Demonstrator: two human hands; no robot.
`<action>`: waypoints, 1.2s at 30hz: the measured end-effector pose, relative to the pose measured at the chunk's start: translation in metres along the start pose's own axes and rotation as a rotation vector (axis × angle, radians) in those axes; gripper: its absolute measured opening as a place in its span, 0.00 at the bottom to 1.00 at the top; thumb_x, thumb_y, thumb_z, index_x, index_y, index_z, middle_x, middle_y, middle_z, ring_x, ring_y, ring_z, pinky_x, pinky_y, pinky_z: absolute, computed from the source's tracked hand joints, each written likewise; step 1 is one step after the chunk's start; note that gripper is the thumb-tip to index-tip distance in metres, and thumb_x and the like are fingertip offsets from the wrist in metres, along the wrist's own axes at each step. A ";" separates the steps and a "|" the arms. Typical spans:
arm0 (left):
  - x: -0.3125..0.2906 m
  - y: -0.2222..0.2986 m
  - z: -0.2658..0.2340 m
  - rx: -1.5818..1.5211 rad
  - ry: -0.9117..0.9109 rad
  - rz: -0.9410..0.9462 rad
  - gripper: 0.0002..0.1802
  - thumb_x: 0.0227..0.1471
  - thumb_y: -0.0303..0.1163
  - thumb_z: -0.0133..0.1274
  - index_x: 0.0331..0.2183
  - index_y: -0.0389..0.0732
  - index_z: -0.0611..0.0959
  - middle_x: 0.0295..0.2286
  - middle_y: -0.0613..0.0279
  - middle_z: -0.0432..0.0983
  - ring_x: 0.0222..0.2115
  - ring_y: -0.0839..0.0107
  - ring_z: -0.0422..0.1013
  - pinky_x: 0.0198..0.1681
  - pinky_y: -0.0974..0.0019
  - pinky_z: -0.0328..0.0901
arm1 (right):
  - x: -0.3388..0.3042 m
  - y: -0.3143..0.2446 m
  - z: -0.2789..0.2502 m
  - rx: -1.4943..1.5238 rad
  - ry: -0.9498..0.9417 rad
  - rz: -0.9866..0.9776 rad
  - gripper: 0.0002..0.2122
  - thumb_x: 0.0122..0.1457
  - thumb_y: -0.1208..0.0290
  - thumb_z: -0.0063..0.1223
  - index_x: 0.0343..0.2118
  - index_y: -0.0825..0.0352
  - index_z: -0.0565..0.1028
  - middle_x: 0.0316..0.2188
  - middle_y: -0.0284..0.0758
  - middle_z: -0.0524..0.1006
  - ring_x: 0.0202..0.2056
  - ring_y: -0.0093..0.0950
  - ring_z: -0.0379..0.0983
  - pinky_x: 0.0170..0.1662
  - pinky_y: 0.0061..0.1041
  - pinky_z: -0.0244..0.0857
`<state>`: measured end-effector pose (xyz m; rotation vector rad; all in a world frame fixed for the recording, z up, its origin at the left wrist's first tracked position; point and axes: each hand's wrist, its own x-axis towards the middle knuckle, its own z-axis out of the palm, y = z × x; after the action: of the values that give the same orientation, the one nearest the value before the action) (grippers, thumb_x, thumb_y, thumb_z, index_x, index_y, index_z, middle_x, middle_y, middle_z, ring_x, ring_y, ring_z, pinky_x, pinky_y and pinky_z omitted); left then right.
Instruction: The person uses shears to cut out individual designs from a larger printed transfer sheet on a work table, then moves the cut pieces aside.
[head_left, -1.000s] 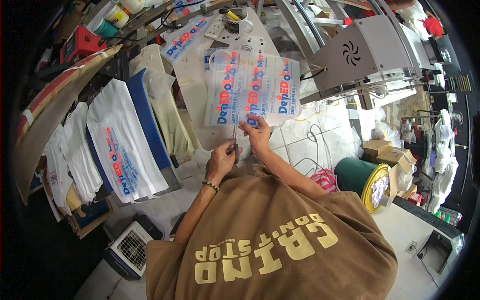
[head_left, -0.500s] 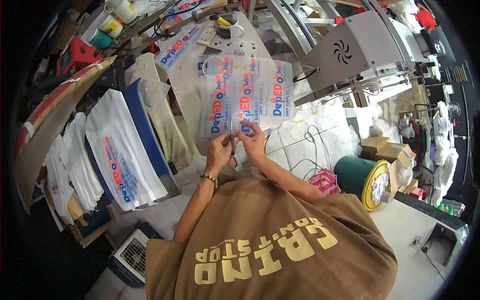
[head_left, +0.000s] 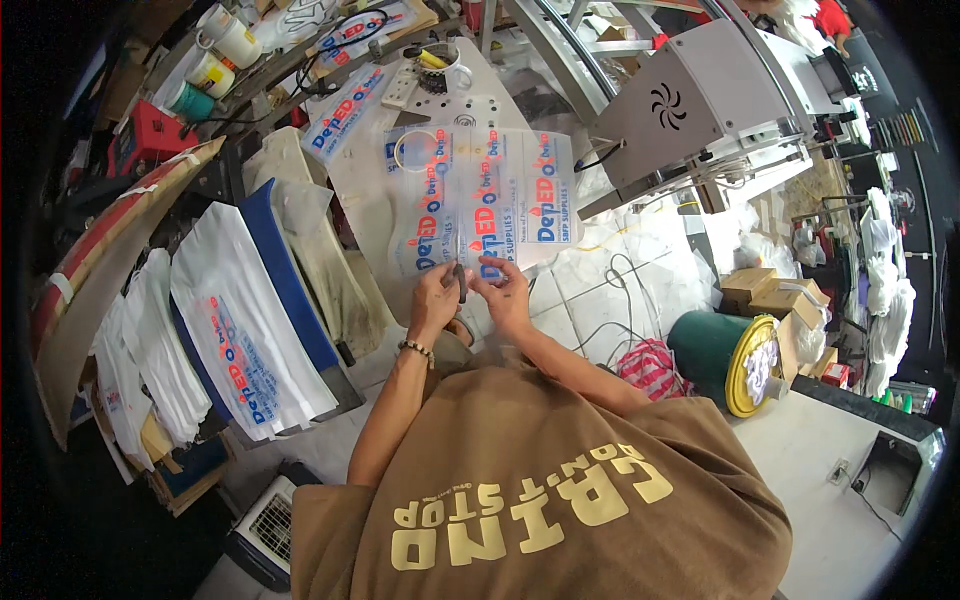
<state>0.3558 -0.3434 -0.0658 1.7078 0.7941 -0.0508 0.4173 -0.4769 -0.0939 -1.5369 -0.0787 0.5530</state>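
Note:
A clear plastic sheet (head_left: 522,205) with red and blue print lies over the pale table at its near edge. My left hand (head_left: 435,300) is closed at that edge around a dark-handled tool that looks like scissors (head_left: 461,283); its blades are hard to make out against the sheet. Close by on the right, my right hand (head_left: 503,293) pinches the sheet's near edge between thumb and fingers. A pale ring (head_left: 397,152), perhaps a tape roll, shows at the sheet's far left corner.
Beyond the sheet stands a white mug (head_left: 458,76) with tools in it. A grey machine (head_left: 690,110) rises at the right. White printed bags (head_left: 250,330) are stacked on the left. A green bin (head_left: 705,350) with a yellow rim stands on the floor at right.
The sheet's far edge sits slightly lower and more to the left in view. Both hands stay at its near edge with nearly the same grip.

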 end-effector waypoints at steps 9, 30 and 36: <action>0.023 0.027 0.008 -0.011 0.001 -0.039 0.21 0.55 0.40 0.58 0.46 0.36 0.80 0.30 0.63 0.81 0.26 0.79 0.76 0.20 0.74 0.69 | -0.003 0.003 -0.014 -0.011 0.009 -0.035 0.22 0.52 0.75 0.65 0.49 0.74 0.72 0.31 0.37 0.80 0.33 0.21 0.77 0.35 0.19 0.69; 0.096 0.037 0.020 0.104 -0.041 -0.028 0.16 0.49 0.33 0.62 0.40 0.37 0.83 0.23 0.62 0.81 0.23 0.76 0.76 0.20 0.71 0.68 | -0.024 -0.004 -0.033 -0.021 0.046 0.095 0.18 0.51 0.77 0.65 0.45 0.72 0.75 0.33 0.38 0.78 0.33 0.25 0.78 0.37 0.23 0.73; 0.037 0.029 0.043 0.199 0.149 0.293 0.20 0.41 0.30 0.63 0.41 0.45 0.84 0.25 0.59 0.81 0.25 0.71 0.77 0.30 0.66 0.70 | -0.040 -0.004 -0.056 0.158 -0.058 0.351 0.12 0.53 0.75 0.62 0.41 0.68 0.76 0.36 0.35 0.75 0.33 0.24 0.72 0.37 0.23 0.69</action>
<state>0.4146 -0.3656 -0.0705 2.0202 0.6558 0.2068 0.4053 -0.5437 -0.0813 -1.3873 0.1899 0.8619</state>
